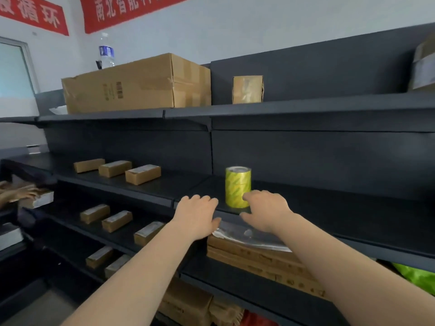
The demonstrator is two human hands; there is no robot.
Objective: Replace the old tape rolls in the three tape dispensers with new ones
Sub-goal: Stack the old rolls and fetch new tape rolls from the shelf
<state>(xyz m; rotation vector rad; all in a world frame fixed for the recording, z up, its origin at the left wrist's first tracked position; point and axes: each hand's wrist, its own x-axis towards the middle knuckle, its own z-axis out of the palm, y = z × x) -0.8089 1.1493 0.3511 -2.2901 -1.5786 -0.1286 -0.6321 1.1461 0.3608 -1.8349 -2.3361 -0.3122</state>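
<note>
A: Tape stack (238, 186)?
B: I see it upright, long axis vertical, in yellow wrap, near the front edge of the middle shelf (329, 196), right bay.
A: Hands?
B: Right hand (265, 211) fingers spread, index tip touching the stack low down, no grip. Left hand (197, 214) flat, open, on the shelf lip just left.
A: Containers?
B: Big carton (136, 84) on the top shelf, closed. Small boxes (117, 168) left, closed.
A: Room?
B: Shelf bare right of the stack.
</note>
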